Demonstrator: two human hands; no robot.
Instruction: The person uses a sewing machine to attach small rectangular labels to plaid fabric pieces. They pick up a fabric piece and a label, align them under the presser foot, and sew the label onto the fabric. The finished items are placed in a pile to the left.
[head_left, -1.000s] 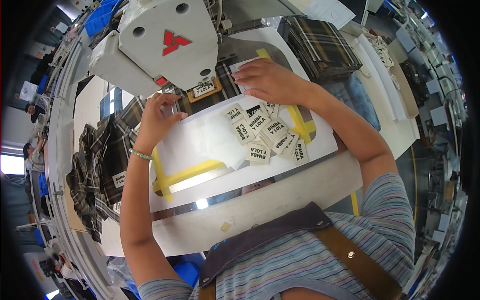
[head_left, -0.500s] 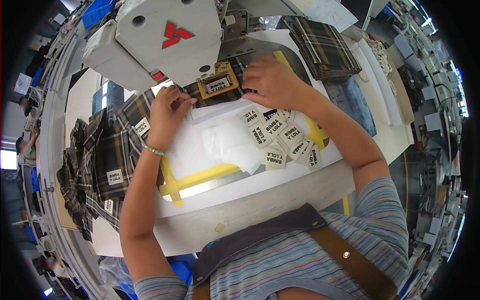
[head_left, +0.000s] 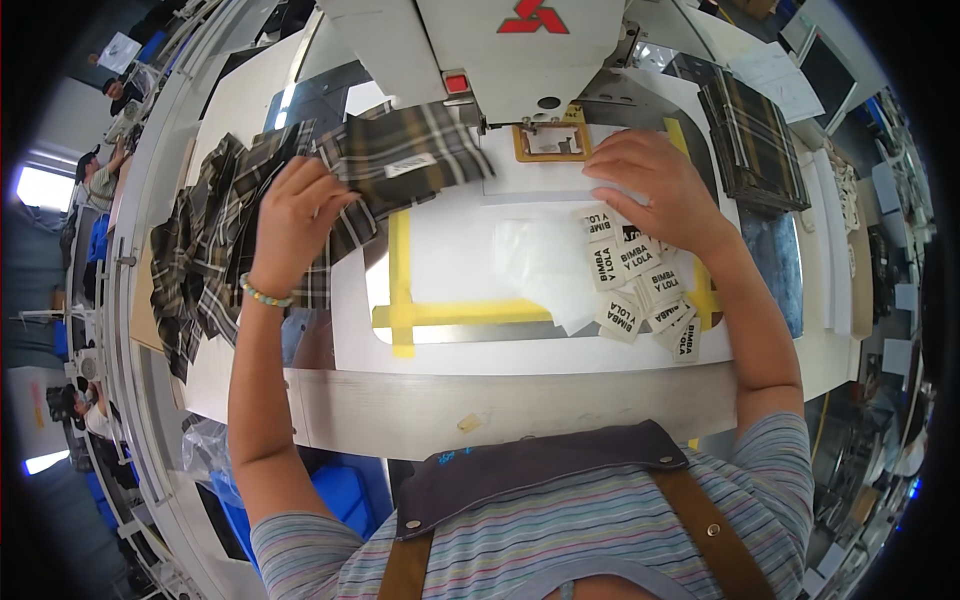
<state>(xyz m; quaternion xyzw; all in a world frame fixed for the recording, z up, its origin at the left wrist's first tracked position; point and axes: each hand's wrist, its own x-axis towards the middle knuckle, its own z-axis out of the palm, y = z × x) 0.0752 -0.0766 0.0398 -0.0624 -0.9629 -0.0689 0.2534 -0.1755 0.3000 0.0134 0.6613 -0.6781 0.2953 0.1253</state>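
My left hand (head_left: 293, 215) grips a dark plaid fabric piece (head_left: 410, 160) with a small white label sewn on it, lifted off to the left of the sewing machine's needle. My right hand (head_left: 655, 185) rests flat on the white work plate (head_left: 450, 260), fingers spread, just right of the orange clamp frame (head_left: 551, 141) under the machine head. A loose heap of white woven labels (head_left: 640, 285) lies by my right wrist. Yellow tape (head_left: 440, 315) marks a rectangle on the plate.
The white sewing machine head (head_left: 500, 40) overhangs the back. A pile of plaid pieces (head_left: 200, 270) lies at the left, a neat stack of plaid pieces (head_left: 755, 135) at the right. A metal table edge (head_left: 520, 405) runs in front. Other people sit far left.
My left hand has pulled the plaid piece with its label away from the clamp toward the left. My right hand has slid to the plate beside the clamp frame.
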